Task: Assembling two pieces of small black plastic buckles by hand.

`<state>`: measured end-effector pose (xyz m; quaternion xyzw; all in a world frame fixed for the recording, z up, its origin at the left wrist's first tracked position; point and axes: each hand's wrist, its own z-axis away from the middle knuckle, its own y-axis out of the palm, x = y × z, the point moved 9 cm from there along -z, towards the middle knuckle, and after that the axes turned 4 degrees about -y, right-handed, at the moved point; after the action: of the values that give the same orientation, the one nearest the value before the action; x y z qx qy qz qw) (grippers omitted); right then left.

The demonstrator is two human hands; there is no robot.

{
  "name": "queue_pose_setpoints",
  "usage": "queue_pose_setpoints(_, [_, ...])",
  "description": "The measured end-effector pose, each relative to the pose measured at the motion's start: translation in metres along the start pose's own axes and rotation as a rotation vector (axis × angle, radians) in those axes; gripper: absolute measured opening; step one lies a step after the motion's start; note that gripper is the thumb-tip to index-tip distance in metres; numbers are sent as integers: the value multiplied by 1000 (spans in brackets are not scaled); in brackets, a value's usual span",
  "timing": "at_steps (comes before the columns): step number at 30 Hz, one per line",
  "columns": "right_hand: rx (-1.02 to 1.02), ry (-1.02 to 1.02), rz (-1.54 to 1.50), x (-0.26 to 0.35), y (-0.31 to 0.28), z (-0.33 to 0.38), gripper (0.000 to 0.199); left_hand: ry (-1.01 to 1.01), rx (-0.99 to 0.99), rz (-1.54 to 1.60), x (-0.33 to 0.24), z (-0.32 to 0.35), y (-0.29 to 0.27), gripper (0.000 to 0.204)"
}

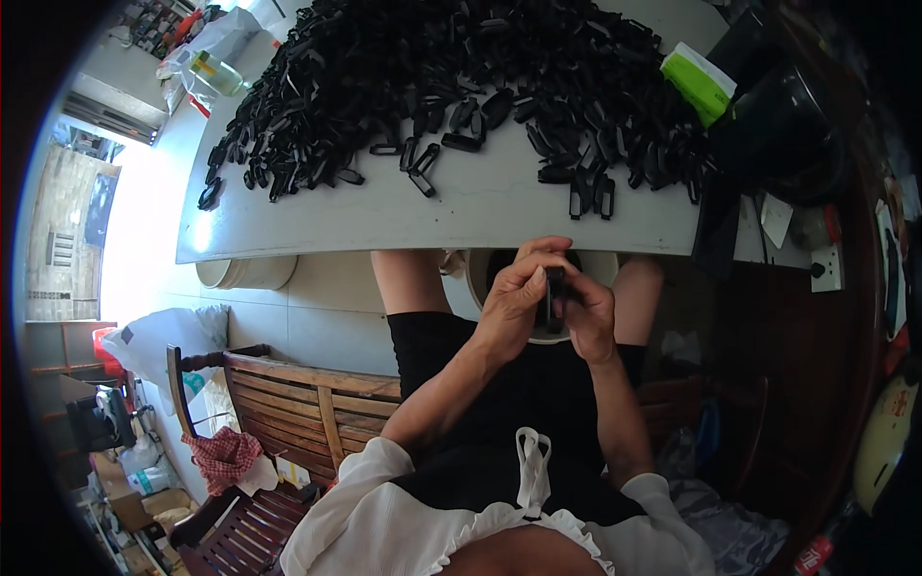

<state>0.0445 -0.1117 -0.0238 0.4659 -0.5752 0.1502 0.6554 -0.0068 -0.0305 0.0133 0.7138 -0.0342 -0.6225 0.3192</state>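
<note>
My left hand and my right hand meet over my lap, just off the near edge of the table. Between them is a small black plastic part, gripped by the fingers of both hands; much of it is hidden. It resembles the loose black plastic parts heaped on the table, oblong pieces with a slot or frame shape. Below my hands, between my knees, stands a white bucket, and its contents are mostly covered by my hands.
The white table carries the large black pile across its far side. At its right stand a green and white packet and a black container. A clear bottle lies at far left. Behind me is a wooden bench; another bucket sits under the table.
</note>
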Motion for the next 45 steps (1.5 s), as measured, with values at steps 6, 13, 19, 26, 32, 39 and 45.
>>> queue_pose_setpoints(6, [28, -47, 65, 16, -2, -5, 80, 15, 64, -1, 5, -1, -1, 32])
queue_pose_setpoints(13, [136, 97, 160, 14, 0, 0, 69, -23, 147, -112, 8, -1, -2, 34])
queue_pose_setpoints(19, [191, 248, -528, 1, -5, 6, 55, -62, 275, -28, 14, -3, 8, 32])
queue_pose_setpoints(26, [124, 115, 85, 15, -1, 0, 31, -87, 205, -127, 10, -7, 1, 38])
queue_pose_setpoints(32, [161, 16, 292, 11, -12, 6, 25, 501, -328, -1508, -85, -52, -53, 27])
queue_pose_setpoints(39, [65, 106, 272, -14, -24, 9, 25, 470, -401, -1904, -97, -104, -87, 24])
queue_pose_setpoints(45, [22, 164, 279, -20, -38, 13, 23, 496, -332, -1585, -90, -94, -69, 19])
